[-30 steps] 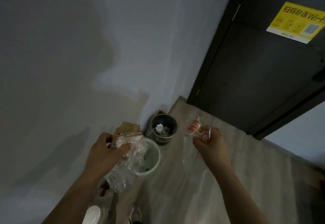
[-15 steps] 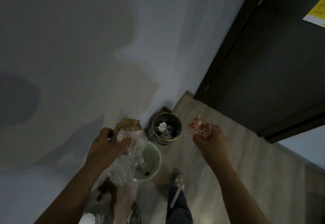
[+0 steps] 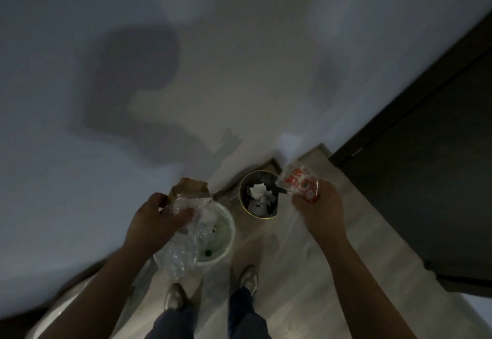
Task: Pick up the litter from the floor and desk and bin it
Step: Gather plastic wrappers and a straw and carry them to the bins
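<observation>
Clear wrapper point(image 3: 299, 182) in right hand point(image 3: 318, 212) now nearer bin point(image 3: 258, 194); left hand point(image 3: 155, 222) still grips crumpled plastic point(image 3: 183, 242).

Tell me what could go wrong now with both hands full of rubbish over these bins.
The right hand holds the red-printed wrapper over the dark bin's far rim, so it might drop outside. The left hand's clear plastic hangs past the white bucket's edge and could spill onto the floor.
</observation>
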Demonstrator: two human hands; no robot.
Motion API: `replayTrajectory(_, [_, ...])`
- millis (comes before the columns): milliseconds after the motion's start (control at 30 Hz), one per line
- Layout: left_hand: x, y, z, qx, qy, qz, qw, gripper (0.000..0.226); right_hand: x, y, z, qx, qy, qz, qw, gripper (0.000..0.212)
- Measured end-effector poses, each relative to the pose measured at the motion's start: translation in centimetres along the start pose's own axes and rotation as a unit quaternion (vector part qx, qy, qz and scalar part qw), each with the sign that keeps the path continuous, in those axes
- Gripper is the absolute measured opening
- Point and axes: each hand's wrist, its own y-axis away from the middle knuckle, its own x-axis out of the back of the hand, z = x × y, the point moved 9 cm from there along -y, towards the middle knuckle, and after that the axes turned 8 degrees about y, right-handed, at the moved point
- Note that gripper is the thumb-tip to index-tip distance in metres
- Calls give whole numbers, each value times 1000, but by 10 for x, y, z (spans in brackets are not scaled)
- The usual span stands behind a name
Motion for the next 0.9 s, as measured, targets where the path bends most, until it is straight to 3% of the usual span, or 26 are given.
replayTrajectory(67, [-7, 4, -10, 23, 2, 9, 1000, 46, -7, -12, 4, 2, -6, -17, 1000, 9])
replayTrajectory(167, [-16, 7, -29, 53, 3, 11, 999, 40, -16, -21, 5, 17, -34, -2, 999, 30])
replayTrajectory(333, [-27, 7, -71, 95, -13, 16, 995, 34, -55, -28, 28, 10, 1, -54, 998, 16])
replayTrajectory(733, [-38, 5, -142, 127, -72, 8, 989, 62, -131, -14, 46, 1, 19, -146, 989, 15])
replayTrajectory(900, [-48, -2, -151, 127, -86, -10, 988, 61, -152, -13, 59, -22, 7, -160, 987, 14])
